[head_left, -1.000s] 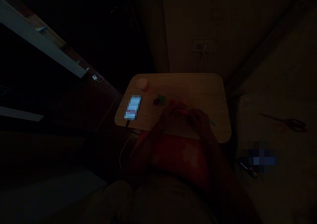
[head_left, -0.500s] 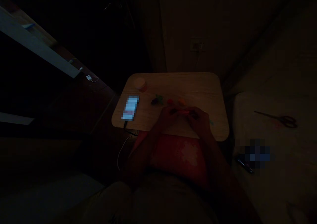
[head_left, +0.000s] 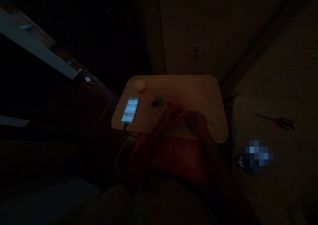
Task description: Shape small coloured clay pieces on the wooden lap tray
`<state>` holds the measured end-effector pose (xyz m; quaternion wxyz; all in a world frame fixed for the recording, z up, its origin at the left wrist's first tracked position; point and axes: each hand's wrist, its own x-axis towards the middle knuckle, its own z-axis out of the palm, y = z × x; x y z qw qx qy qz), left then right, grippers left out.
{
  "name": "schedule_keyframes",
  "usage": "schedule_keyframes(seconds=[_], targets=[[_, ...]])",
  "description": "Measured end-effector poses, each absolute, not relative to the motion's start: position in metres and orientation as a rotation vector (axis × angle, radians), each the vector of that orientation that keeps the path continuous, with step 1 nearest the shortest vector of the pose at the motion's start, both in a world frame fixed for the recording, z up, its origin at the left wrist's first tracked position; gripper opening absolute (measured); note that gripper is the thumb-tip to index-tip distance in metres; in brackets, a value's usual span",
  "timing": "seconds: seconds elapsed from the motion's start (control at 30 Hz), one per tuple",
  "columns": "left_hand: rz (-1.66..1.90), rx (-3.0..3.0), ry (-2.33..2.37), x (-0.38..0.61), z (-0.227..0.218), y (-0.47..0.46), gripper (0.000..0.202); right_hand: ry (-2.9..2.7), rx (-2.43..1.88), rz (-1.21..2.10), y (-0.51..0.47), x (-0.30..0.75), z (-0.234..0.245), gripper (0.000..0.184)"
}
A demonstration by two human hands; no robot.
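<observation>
The scene is very dark. My left hand (head_left: 169, 117) and my right hand (head_left: 199, 125) meet over the front half of a small wooden table (head_left: 198, 85). Both are closed, with the fingertips pinching a small pinkish-red piece (head_left: 182, 114) between them; its kind is too dim to make out. Just beyond the fingers lie an orange lump (head_left: 182, 104) and a red lump (head_left: 170, 103). Farther left are a dark purple lump (head_left: 154, 103) and a green leaf-like piece (head_left: 159, 100). A pale green strip (head_left: 210, 122) lies partly behind my right hand.
A round lidded tub (head_left: 140, 86) stands at the table's back left. Nearer, a lit, blurred-out screen (head_left: 130, 110) lies with a black cable (head_left: 125, 127). Right of the table, scissors (head_left: 285, 123) and a dark shiny object (head_left: 244, 165) rest on a pale surface.
My right hand has shifted slightly left and down, drawing nearer my left. More of the pale green strip shows beside it. The pinkish-red piece stays between the fingers.
</observation>
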<state>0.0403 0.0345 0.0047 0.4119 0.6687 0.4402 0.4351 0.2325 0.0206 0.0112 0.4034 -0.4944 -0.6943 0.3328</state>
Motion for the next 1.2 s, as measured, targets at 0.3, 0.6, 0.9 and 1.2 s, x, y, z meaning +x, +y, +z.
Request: schedule_keyframes(seconds=[0.3,0.6,0.9,1.2], targets=[[0.99,1.861,1.104,0.039,0.006,0.032,0.027,-1.845,-1.245,0.878,0.023,0.235,0.004,0.048],[1.008,1.914,1.104,0.04,0.002,0.029,0.021,-1.794,-1.246,0.904,0.02,0.234,0.008,0.046],[1.059,1.817,1.204,0.02,0.026,0.014,0.033,-1.674,-1.178,1.007,0.018,0.231,0.009,0.033],[1.289,2.149,1.824,-0.108,0.128,0.077,0.022,-1.691,-1.225,0.942,0.021,0.229,0.004,0.032]])
